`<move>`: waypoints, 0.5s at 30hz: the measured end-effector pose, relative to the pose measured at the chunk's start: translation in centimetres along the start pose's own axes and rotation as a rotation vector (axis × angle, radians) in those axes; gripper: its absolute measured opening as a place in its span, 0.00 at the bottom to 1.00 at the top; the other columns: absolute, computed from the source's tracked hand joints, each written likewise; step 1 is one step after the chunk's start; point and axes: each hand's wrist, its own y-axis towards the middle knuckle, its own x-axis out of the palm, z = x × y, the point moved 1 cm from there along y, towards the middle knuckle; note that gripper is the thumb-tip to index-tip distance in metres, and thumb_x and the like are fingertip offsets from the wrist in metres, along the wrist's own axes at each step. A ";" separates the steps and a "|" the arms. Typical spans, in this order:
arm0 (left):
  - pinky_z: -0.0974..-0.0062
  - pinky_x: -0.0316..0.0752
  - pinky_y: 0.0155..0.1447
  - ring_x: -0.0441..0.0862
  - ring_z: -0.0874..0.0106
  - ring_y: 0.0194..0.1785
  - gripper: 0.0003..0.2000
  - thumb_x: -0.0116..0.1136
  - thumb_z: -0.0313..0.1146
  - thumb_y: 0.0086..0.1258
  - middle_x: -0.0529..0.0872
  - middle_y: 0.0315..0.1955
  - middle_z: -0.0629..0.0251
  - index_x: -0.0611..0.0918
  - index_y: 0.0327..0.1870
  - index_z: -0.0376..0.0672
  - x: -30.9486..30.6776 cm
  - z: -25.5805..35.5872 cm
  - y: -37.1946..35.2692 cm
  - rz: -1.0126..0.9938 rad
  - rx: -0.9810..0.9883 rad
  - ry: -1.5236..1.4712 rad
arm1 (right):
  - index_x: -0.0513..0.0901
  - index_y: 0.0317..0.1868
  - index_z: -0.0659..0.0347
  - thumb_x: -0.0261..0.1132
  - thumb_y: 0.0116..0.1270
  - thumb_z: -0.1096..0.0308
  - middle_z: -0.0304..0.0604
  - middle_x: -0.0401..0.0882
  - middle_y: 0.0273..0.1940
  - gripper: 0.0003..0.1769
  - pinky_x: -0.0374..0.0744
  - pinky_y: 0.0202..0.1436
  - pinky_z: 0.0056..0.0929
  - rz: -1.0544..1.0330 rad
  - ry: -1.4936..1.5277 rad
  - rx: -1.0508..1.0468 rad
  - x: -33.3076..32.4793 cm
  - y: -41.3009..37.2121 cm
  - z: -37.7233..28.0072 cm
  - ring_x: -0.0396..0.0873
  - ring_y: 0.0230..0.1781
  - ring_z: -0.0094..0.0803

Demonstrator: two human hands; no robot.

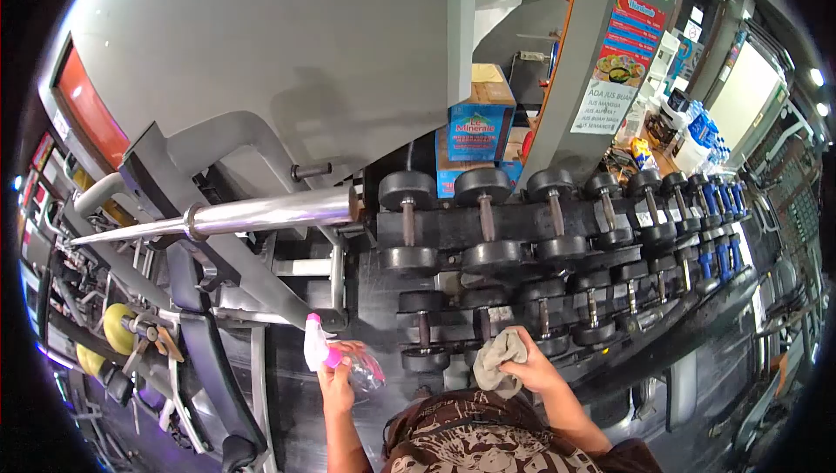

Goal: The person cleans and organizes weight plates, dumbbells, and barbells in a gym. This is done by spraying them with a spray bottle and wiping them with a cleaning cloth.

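Note:
My left hand is wrapped round a clear spray bottle with a pink and white trigger head, held low in front of my body. In my right hand is a crumpled grey-beige cloth, gripped in front of the lower dumbbell row. Closest behind the cloth is a black dumbbell on the lower shelf. Another black dumbbell lies to its left, between the bottle and the cloth. Neither hand touches the dumbbells.
A two-tier dumbbell rack runs off to the right, with blue dumbbells at its far end. At left, a barbell juts out above a bench. Blue cartons stand behind the rack beside a grey pillar.

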 end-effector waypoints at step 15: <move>0.67 0.80 0.47 0.83 0.71 0.34 0.25 0.61 0.21 0.63 0.81 0.29 0.68 0.72 0.62 0.38 9.2 -3.2 -1.1 0.117 -0.242 -0.026 | 0.70 0.62 0.57 0.71 0.59 0.79 0.37 0.76 0.51 0.31 0.75 0.57 0.31 -0.114 -0.104 0.170 -7.9 6.5 -3.2 0.75 0.53 0.26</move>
